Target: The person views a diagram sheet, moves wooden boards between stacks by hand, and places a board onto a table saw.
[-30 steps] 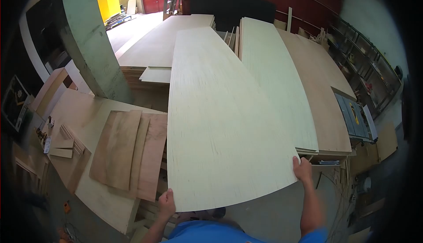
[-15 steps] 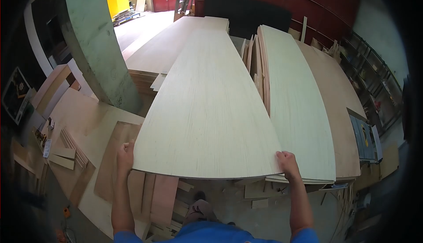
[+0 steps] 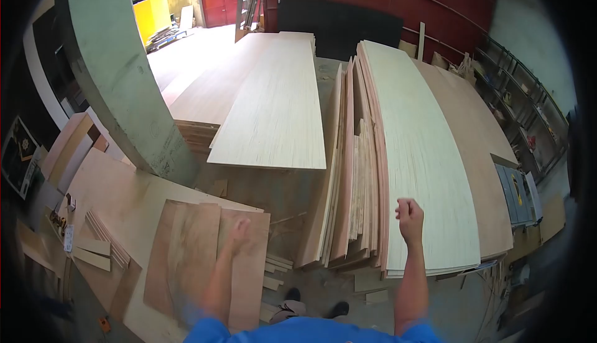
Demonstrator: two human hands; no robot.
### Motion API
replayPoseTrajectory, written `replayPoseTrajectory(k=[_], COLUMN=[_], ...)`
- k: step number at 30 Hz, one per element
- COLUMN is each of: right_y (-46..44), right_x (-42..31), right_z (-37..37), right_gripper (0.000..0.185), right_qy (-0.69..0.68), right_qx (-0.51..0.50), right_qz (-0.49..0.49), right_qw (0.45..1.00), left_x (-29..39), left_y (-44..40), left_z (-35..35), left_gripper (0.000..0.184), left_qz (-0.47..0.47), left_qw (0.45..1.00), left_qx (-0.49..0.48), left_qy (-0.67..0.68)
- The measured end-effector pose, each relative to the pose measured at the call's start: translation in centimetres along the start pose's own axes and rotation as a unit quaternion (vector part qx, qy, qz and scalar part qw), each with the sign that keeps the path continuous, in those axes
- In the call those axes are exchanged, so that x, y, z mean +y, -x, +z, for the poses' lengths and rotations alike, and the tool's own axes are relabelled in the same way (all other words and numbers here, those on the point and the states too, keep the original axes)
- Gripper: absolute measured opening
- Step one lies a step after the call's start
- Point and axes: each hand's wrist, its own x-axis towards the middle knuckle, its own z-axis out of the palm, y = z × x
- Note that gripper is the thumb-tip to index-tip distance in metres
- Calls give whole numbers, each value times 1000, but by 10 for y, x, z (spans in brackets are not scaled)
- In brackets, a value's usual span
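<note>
A pale plywood sheet (image 3: 273, 119) lies on the left stack, its near edge well ahead of both my hands. My left hand (image 3: 238, 236) is blurred by motion and hovers above brown plywood pieces (image 3: 186, 262) on the low left surface; its finger pose is unclear. My right hand (image 3: 409, 215) is up over the near part of the right stack of pale sheets (image 3: 429, 156), its fingers curled in with nothing in them. Whether it touches that stack I cannot tell.
Several sheets stand on edge (image 3: 348, 187) between the two stacks. A green concrete pillar (image 3: 118, 75) rises at left. Offcuts (image 3: 278, 262) lie near my feet. A blue machine (image 3: 515, 194) and a metal rack (image 3: 516, 82) are at right.
Both hands have let go of the pale sheet, which has moved forward and away onto the left stack. My left hand has shifted right and downward; my right hand remains at the right.
</note>
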Motion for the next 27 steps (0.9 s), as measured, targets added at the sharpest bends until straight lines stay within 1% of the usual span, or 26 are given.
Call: replayPoseTrajectory(k=[1, 2, 3, 4, 5, 6, 7, 9, 10, 11, 12, 14, 15, 16, 17, 18, 19, 20, 21, 23, 25, 26, 27], right_y=[28, 53, 76, 92, 107, 111, 108, 89, 75, 61, 55, 41, 34, 33, 29, 24, 23, 19, 14, 17, 14, 17, 16], right_x=[31, 71, 110, 124, 134, 151, 170, 208, 227, 241, 256, 283, 300, 322, 337, 338, 333, 320, 314, 303, 303, 306, 305], right_z=[-24, -52, -83, -113, -147, -181, -214, -279, -311, -335, -353, -388, -407, -424, -438, -446, -448, -445, -443, -443, -444, -442, -442], right_gripper=[27, 26, 27, 27, 27, 28, 29, 32, 32, 36, 42, 58, 64, 70, 77, 78, 79, 80, 80, 81, 81, 81, 83], right_qy=[48, 82, 53, 47, 41, 79, 115, 285, 329, 373, 451, 598, 578, 556, 532, 527, 522, 515, 509, 497, 512, 520, 521], right_qx=[-3, 2, 23, 54, 90, 122, 152, 168, 169, 168, 188, 213, 217, 219, 222, 217, 213, 211, 198, 174, 194, 202, 185], right_qz=[37, 88, 169, 222, 277, 278, 278, 179, 183, 187, 202, 220, 261, 303, 345, 352, 361, 371, 374, 392, 380, 380, 375], right_qw=[998, 993, 984, 972, 956, 950, 941, 927, 911, 893, 849, 741, 742, 742, 741, 743, 743, 743, 750, 755, 745, 738, 744], left_x=[-27, -47, -83, -110, -119, -118, -112, -92, -63, -56, -49, 5, 18, 42, 52, 60, 72, 70, 46, 71, 70, 87, 85], left_y=[47, 84, 103, 118, 132, 145, 147, 146, 144, 130, 118, 115, 114, 123, 135, 145, 162, 178, 180, 220, 206, 211, 207], left_z=[34, 60, 80, 98, 115, 131, 146, 175, 195, 214, 234, 284, 311, 341, 372, 404, 429, 457, 482, 500, 494, 490, 488], left_gripper=[51, 50, 51, 54, 54, 54, 52, 50, 47, 46, 45, 44, 43, 46, 47, 48, 50, 53, 59, 61, 60, 61, 62], left_qz=[-89, -170, -198, -229, -230, -231, -207, -158, -140, -94, -48, 5, 61, 60, 53, 50, 71, 118, 235, 189, 172, 153, 134], left_qw=[994, 982, 973, 965, 964, 962, 966, 971, 972, 974, 974, 960, 953, 952, 959, 964, 951, 943, 924, 937, 937, 938, 929], left_qx=[-56, -83, -118, -128, -134, -141, -156, -179, -180, -195, -208, -190, -186, -199, -206, -212, -234, -203, -182, -64, -126, -149, -146], left_qy=[20, 14, 14, 15, 17, 18, 11, -2, -50, -63, -74, -206, -230, -223, -187, -152, -192, -237, -239, -286, -276, -272, -312])
